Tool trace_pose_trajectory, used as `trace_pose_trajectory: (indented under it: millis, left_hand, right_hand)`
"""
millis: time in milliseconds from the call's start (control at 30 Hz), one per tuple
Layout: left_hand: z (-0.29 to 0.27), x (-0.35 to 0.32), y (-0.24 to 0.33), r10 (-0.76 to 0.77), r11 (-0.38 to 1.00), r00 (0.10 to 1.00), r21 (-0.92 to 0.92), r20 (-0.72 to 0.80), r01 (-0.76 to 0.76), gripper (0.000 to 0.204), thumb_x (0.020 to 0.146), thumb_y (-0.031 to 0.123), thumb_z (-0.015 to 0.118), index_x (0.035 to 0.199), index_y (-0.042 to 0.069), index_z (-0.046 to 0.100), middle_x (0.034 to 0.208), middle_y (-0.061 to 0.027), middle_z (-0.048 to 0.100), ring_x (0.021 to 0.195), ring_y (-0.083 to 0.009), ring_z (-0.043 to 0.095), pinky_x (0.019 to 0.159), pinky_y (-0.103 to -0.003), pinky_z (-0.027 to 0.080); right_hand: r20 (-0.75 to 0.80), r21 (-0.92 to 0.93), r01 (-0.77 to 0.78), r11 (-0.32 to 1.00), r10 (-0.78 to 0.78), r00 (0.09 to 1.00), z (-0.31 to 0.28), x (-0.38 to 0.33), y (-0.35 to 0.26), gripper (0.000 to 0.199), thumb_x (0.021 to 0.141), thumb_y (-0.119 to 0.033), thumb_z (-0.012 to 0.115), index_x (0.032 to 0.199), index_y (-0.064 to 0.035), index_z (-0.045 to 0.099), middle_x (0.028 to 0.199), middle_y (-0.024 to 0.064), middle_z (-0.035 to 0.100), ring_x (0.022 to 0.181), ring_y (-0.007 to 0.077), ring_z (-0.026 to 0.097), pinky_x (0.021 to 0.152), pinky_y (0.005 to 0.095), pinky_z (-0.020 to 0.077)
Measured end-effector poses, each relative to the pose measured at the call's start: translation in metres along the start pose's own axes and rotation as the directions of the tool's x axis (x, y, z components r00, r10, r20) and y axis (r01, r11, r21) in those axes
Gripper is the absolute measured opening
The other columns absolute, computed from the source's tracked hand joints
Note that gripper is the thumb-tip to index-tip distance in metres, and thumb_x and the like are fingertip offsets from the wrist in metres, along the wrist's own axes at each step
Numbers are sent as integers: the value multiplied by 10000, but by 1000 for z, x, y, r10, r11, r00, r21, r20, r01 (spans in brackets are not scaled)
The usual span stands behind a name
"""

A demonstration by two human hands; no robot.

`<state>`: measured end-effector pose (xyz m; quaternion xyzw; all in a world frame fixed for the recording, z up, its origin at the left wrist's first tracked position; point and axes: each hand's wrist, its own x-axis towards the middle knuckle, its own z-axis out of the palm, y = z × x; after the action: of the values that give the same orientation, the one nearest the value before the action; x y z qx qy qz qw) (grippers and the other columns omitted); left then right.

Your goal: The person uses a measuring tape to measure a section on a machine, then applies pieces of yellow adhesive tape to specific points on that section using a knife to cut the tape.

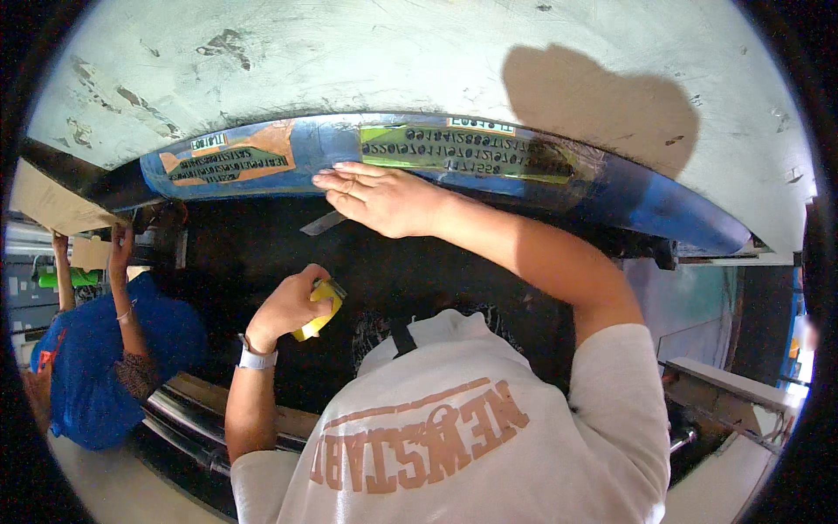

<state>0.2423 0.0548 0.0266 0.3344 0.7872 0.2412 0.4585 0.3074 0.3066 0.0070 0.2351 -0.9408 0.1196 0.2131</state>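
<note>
My left hand (288,306) is closed round a small yellow roll (316,314) that looks like a roll of tape, held low in front of my body. Flat against the lower edge of a long blue curved band (319,144), my right hand (384,199) lies with its fingers stretched out. Printed labels run along this band: an orange-edged label (229,157) to the left of that hand and a long yellow-green label (471,155) above and to its right. Below the right fingertips a short greyish strip (323,224) sticks out; whether it joins the roll I cannot tell.
A pale, scuffed surface (367,61) spreads beyond the band, with shadows on its right. At the left a co-worker in a blue shirt (131,358) holds up a brown board (61,201). Metal rails (188,428) run behind me at lower left.
</note>
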Motion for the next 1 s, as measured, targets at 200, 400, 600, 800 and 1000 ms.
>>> trace_pose_trajectory:
  millis: [200, 400, 600, 800, 1000]
  left_hand:
    - [30, 9, 21, 57, 993, 998, 103, 3, -57, 464, 727, 197, 656, 1116, -9, 511, 872, -221, 648, 796, -341, 648, 721, -372, 507]
    - [52, 19, 42, 60, 994, 998, 87, 19, -62, 458, 719, 200, 663, 1101, -5, 517, 890, -229, 644, 823, -354, 643, 725, -376, 501]
    - [70, 20, 43, 129, 985, 992, 117, 11, -129, 451, 725, 207, 670, 1093, -11, 525, 895, -232, 644, 856, -366, 639, 743, -386, 498]
    - [78, 23, 38, 196, 967, 980, 158, 28, -198, 493, 720, 284, 656, 1119, 24, 527, 858, -195, 637, 808, -333, 643, 708, -374, 500]
    - [72, 23, 38, 206, 962, 975, 162, 89, -218, 472, 718, 277, 664, 1096, 30, 525, 846, -193, 642, 799, -340, 643, 694, -396, 501]
  right_hand:
    - [52, 24, -48, 999, 47, 998, -28, -57, 6, 334, 964, -188, 422, 1228, 0, 505, 1410, 124, 430, 1278, 289, 440, 1093, 373, 341]
    - [54, -27, -107, 994, 108, 993, -54, -89, 3, 322, 929, -152, 453, 1199, 6, 530, 1421, 113, 417, 1281, 276, 437, 1086, 367, 351]
    - [20, -83, -163, 983, 165, 986, -60, -96, -7, 320, 897, -125, 491, 1171, 37, 527, 1400, 153, 431, 1268, 289, 453, 1094, 391, 338]
    - [-58, -198, -110, 974, 101, 993, -85, -103, -28, 240, 884, -137, 520, 1062, 21, 549, 1339, 162, 493, 1283, 290, 440, 1106, 426, 308]
    - [-53, -431, -204, 879, 201, 978, -88, -96, -23, 205, 851, -200, 516, 978, -53, 583, 1319, 108, 530, 1328, 245, 386, 1065, 471, 258]
